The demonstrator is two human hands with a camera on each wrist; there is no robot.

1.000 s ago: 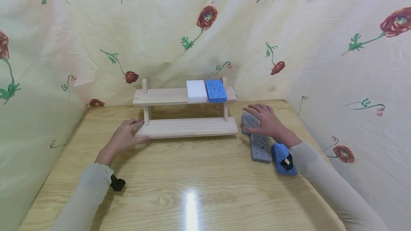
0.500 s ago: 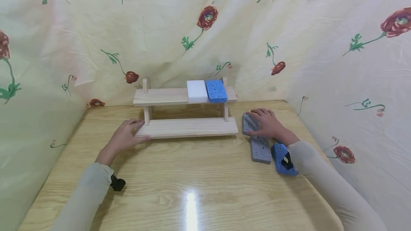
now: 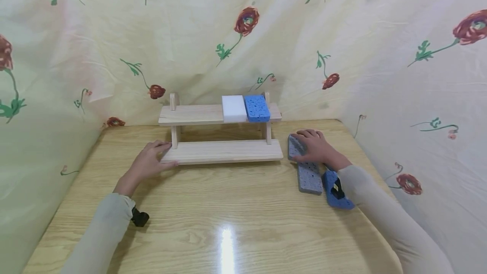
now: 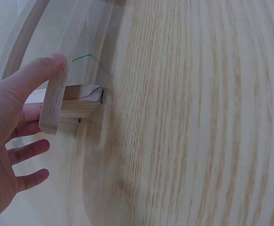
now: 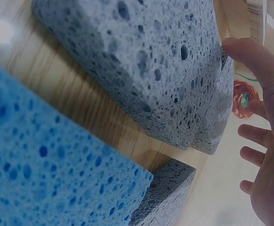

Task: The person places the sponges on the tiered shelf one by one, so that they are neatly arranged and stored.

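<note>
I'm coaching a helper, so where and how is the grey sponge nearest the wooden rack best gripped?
From above with the right hand, probably pinching the far grey sponge between its far edge and near left corner. It lies flat on the table, and the near grey sponge crowds its near right part.
</note>
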